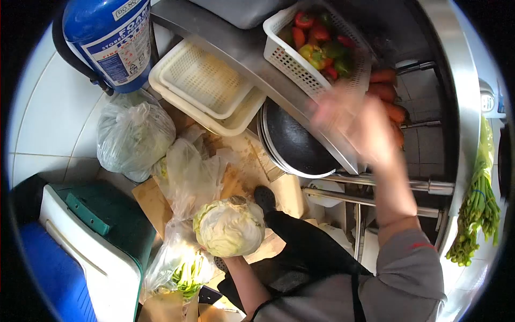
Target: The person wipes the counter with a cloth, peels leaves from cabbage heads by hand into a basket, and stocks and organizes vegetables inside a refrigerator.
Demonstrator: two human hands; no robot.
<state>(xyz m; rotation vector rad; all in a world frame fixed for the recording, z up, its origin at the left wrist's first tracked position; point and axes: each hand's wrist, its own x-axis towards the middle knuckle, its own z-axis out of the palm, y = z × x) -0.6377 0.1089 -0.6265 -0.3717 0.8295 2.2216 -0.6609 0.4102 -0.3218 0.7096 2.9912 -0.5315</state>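
Our right arm [394,196] stretches out, the right hand [354,121] blurred, fingers unclear; our bare left forearm [248,284] extends, the left hand [230,260] mostly hidden.

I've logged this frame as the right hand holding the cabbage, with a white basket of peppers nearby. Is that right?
Not quite: the head view shows the cabbage in the left hand, mostly hidden behind it. The right hand is a blur by the white basket, which does hold peppers.

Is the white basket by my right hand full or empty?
Not empty: red and green peppers show inside the white basket. Whether it is full, I cannot tell.
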